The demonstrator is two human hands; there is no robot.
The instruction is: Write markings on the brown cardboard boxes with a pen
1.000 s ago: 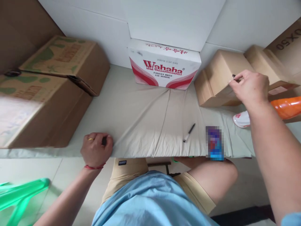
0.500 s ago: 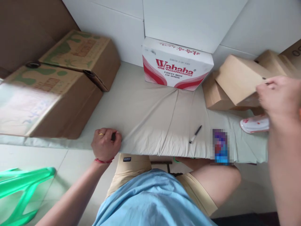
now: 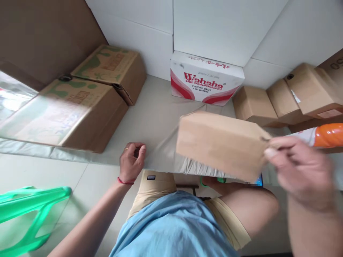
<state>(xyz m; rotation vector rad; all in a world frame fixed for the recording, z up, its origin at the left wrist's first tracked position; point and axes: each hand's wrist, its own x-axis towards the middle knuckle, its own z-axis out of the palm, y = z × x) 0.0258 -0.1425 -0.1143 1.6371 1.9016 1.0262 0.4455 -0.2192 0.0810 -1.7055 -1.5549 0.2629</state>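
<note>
My right hand (image 3: 297,171) grips the right end of a plain brown cardboard box (image 3: 219,144) and holds it in the air above the front of the cloth-covered table (image 3: 158,114). The hand and box are blurred by motion. The box hides the pen and most of the phone that lie on the cloth. My left hand (image 3: 131,162) rests at the table's front edge with its fingers curled in a loose fist; a ring and a red wrist string show. Whether it holds anything small is unclear.
A white and red Wahaha carton (image 3: 206,80) stands against the wall. Large printed cardboard boxes (image 3: 75,107) fill the left side. Several small brown boxes (image 3: 289,100) are stacked at the right, beside an orange and white bottle (image 3: 321,135). A green plastic stool (image 3: 29,210) stands on the floor.
My right hand has lifted one small brown box off the right-hand stack and swung it left and toward me, over the pen and phone. My left hand stayed at the table edge.
</note>
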